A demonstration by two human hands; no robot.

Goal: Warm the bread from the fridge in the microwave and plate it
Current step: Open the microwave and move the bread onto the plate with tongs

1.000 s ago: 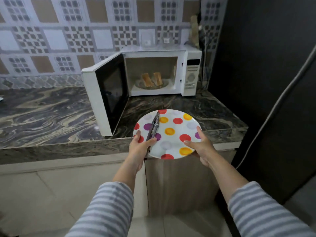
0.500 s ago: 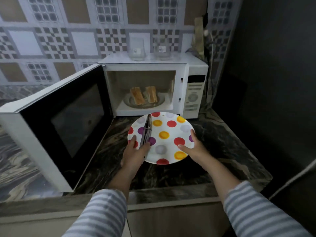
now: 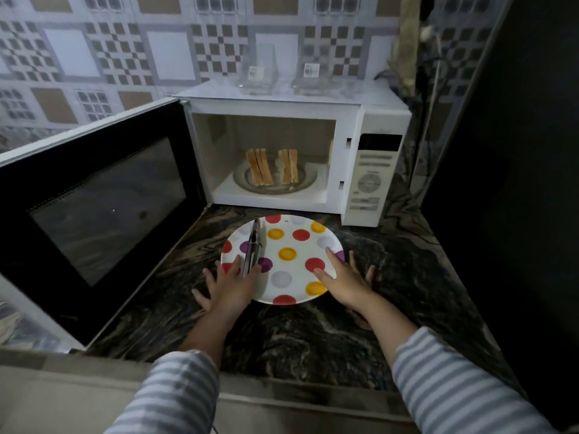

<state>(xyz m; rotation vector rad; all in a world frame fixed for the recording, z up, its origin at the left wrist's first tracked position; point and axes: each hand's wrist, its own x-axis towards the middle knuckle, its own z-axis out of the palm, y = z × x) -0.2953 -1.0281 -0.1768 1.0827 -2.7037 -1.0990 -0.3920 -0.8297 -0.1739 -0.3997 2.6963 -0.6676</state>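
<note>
We see the plate (image 3: 283,260) flat on the counter (image 3: 313,333), just in front of the microwave (image 3: 369,170). White plate with red, yellow, orange and purple dots.

Left hand (image 3: 227,285) sits on the plate's left edge: fingers straight and spread, some on the counter beside the rim, thumb and a finger lying either side of the tongs (image 3: 253,247). Looks released, not clamped round anything.

Right hand (image 3: 344,281) is on the plate's right edge: thumb and first finger flat on the top face, the other fingers splayed on the counter just past the rim. Also relaxed, nothing gripped.

The tongs lie on the plate's left part, handle end toward the left hand, tips pointing at the microwave. They look metal and closed up; we can't tell finer detail.

Bread (image 3: 272,170) is inside the microwave cavity, on the glass turntable (image 3: 300,186): two groups of slices standing on edge, left group leaning a bit, right group close beside it, small gap between.

Microwave door (image 3: 100,208) is swung fully open to the left, dark window facing us. Control panel (image 3: 371,180) on the right side, display dark.

Two clear containers (image 3: 283,73) with small labels sit on top of the microwave. Patterned tile wall (image 3: 125,51) behind. Striped sleeves (image 3: 451,383) on both arms.
</note>
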